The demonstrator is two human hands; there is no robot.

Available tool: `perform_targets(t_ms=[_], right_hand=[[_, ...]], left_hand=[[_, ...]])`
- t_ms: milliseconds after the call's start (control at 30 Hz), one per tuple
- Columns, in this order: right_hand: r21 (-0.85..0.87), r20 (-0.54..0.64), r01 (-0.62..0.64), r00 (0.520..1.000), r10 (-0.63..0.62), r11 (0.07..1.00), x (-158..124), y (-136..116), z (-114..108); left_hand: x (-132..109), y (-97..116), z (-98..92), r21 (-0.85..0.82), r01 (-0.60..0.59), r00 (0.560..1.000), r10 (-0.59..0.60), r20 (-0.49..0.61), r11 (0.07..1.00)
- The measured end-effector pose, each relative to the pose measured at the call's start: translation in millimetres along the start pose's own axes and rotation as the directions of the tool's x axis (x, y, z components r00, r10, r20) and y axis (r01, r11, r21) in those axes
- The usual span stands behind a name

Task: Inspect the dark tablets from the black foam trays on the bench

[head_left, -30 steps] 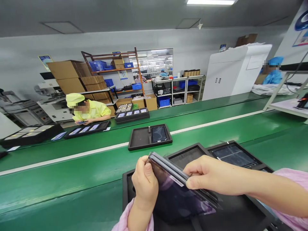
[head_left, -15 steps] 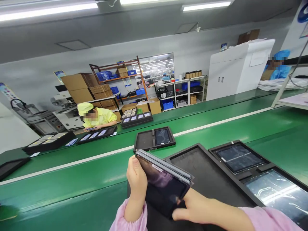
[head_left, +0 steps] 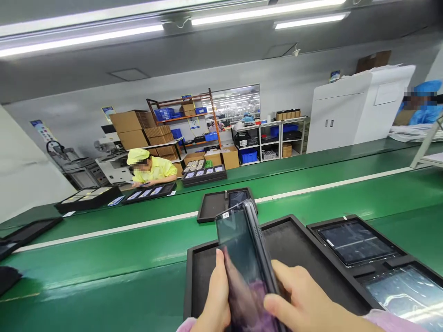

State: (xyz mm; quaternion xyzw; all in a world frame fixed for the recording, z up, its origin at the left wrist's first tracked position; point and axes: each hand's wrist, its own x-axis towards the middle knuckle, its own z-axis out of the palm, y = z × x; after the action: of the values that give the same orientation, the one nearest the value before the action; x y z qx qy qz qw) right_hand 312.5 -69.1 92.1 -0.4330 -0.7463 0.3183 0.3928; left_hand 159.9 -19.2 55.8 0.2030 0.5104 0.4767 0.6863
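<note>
Tablets: tilted above the near tray.
Fingers: left hand, right hand — both gripping them.
Progress: apparently midway — these not set down, two screens in right tray.

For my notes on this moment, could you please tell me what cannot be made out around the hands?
In the head view:
Held tablets: lower ends cut off by the bottom edge.
White label: print too small to read.
Right hand: some fingertips hidden behind the held tablets.
Black tray beneath: partly covered by the tablets.
</note>
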Motion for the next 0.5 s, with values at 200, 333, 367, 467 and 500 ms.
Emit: perform_targets(t_ms=[200, 333, 367, 467, 500], right_hand=[[-0.236, -0.006, 0.274, 0.959, -0.283, 0.932, -8, 19, 24], [-0.295, 0.002, 0.329, 0.939, -0.344, 0.897, -4, 28, 29], [-0.304, 0.001, 0.335, 0.936, -0.352, 0.892, -3, 27, 29], [-0.329, -0.002, 0.335, 0.935, -0.355, 0.883, -2, 20, 28], [-0.336, -0.006, 0.325, 0.938, -0.347, 0.884, -1, 16, 27]], left_hand=[[-2, -26, 9.0, -0.123, 0.088, 0.992, -0.075, 0.103, 0.989], [1, -32, 6.5, -0.121, 0.205, 0.967, -0.182, 0.180, 0.971], [3, -33, 5.7, -0.126, 0.233, 0.955, -0.201, 0.220, 0.964], [10, -38, 2.0, -0.132, 0.271, 0.925, -0.219, 0.311, 0.954], [12, -40, 0.3, -0.135, 0.269, 0.923, -0.215, 0.320, 0.954]])
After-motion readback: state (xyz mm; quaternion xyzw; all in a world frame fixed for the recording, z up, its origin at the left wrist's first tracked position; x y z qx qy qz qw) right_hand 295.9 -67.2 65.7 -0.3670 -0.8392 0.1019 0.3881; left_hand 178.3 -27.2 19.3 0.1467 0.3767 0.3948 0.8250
